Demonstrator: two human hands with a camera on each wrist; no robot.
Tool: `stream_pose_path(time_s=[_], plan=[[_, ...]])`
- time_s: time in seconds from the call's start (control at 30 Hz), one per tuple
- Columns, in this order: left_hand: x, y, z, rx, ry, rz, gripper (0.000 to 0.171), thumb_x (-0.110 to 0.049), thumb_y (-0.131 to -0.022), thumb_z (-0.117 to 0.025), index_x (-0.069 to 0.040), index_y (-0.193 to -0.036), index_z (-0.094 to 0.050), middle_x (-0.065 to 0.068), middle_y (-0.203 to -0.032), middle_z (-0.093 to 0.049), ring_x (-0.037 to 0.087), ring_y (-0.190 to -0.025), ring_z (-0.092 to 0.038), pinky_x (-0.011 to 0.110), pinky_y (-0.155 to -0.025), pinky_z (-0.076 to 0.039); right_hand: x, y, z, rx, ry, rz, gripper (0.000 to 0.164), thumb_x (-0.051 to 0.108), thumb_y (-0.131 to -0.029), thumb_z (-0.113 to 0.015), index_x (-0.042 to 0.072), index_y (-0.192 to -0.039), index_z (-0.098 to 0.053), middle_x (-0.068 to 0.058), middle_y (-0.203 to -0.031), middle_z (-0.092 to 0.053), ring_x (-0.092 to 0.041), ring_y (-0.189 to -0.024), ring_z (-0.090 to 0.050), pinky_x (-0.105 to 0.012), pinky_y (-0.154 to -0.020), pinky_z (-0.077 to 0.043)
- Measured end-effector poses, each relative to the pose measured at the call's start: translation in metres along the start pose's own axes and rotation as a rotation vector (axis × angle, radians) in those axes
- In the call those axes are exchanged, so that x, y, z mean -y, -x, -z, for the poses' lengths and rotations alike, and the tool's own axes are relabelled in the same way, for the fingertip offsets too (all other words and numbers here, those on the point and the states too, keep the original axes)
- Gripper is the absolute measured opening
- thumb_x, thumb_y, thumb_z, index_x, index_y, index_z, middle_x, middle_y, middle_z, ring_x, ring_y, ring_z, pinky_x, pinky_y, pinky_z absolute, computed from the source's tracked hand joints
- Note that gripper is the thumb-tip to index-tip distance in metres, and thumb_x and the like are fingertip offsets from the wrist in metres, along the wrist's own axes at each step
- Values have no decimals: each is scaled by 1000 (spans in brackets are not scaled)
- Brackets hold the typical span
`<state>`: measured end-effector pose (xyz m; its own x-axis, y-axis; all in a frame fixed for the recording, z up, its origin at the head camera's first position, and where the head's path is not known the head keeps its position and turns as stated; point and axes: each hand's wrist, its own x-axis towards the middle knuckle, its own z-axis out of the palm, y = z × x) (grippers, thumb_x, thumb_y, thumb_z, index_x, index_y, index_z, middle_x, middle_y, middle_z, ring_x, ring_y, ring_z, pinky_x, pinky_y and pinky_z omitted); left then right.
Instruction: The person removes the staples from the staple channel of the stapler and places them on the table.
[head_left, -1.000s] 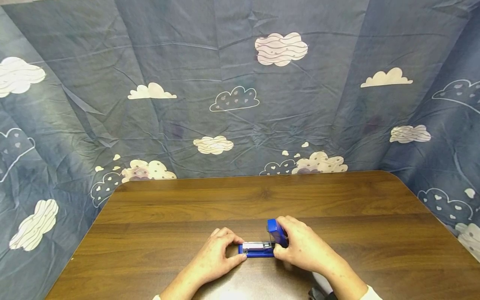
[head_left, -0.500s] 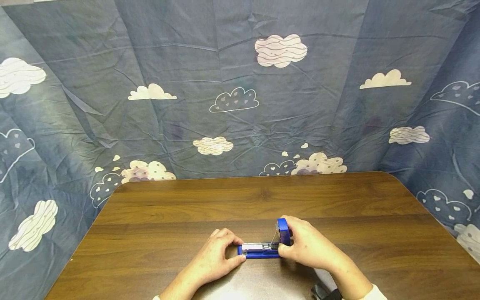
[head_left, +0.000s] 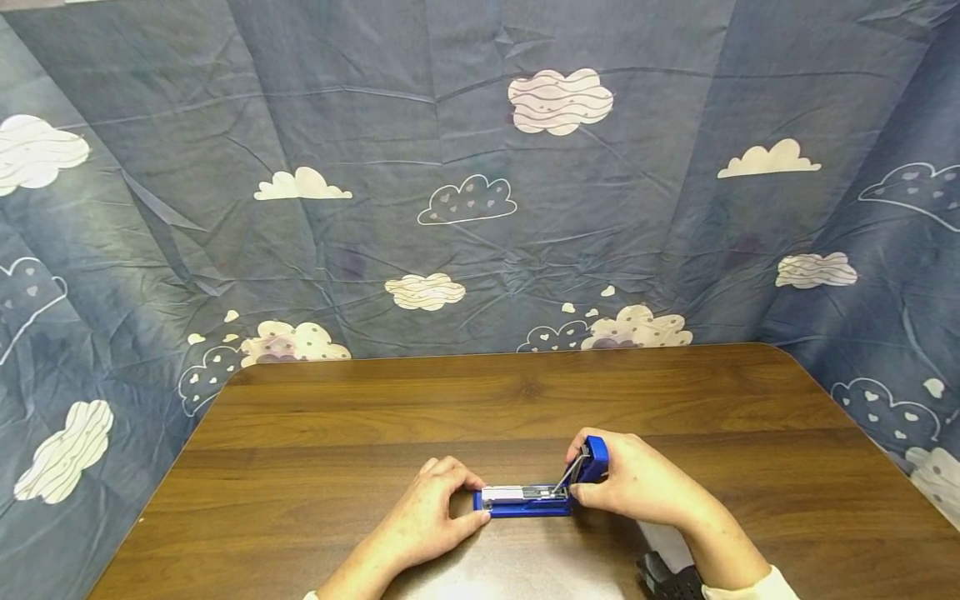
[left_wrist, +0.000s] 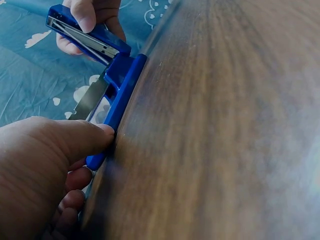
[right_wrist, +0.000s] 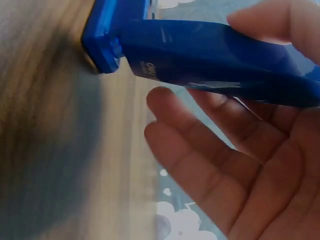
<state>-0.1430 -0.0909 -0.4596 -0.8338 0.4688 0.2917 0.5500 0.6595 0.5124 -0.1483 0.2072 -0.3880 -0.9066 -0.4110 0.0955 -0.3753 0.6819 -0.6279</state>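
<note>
A blue stapler (head_left: 525, 507) lies on the wooden table with its top cover (head_left: 596, 460) swung up and tilted back to the right. Its metal staple channel (head_left: 504, 493) is exposed along the base. My left hand (head_left: 423, 517) pinches the base's left end between thumb and fingers; the left wrist view shows the thumb (left_wrist: 87, 136) on its side. With thumb and fingers, my right hand (head_left: 645, 479) grips the raised cover (right_wrist: 210, 57). A thin metal rod (left_wrist: 75, 37) runs along the cover's inner side and slants down to the channel in the head view.
The brown table (head_left: 337, 417) has rounded far corners. Behind it hangs a blue-grey cloth (head_left: 375, 125) printed with clouds. A black device (head_left: 671, 579) shows under the right wrist, beside a white sleeve (head_left: 757, 586).
My right hand has moved to the right, tilting the stapler's cover farther back and exposing more of the channel. My left hand has stayed at the base's left end.
</note>
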Motion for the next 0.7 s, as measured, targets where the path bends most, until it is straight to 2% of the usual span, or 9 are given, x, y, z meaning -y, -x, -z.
stream_pose_path(time_s=[0.27,0.57,0.7], plan=[[0,0,0,-6,-10,-3,27,-30,-82,-84,-21,-104,-72,-13,-101,-65,6,-97,-54,29,-88,-47,0,2,7,8,21,-42,33,24,-74,-85,25,-94,-58,11,-75,-62,-3,-66,-53,-23,-58,-42],[0,-1,0,5,-4,6,26,-29,-82,-83,-21,-105,-72,-13,-102,-65,6,-98,-54,29,-89,-47,-4,7,15,56,-76,5,25,28,-83,-83,25,-96,-62,12,-74,-62,-3,-64,-53,-24,-55,-43],[0,0,0,1,-4,7,26,-28,-82,-83,-21,-105,-72,-12,-102,-65,6,-98,-54,29,-89,-47,-6,6,20,63,-60,-1,23,29,-83,-82,24,-97,-64,12,-72,-59,-4,-62,-51,-23,-53,-41]])
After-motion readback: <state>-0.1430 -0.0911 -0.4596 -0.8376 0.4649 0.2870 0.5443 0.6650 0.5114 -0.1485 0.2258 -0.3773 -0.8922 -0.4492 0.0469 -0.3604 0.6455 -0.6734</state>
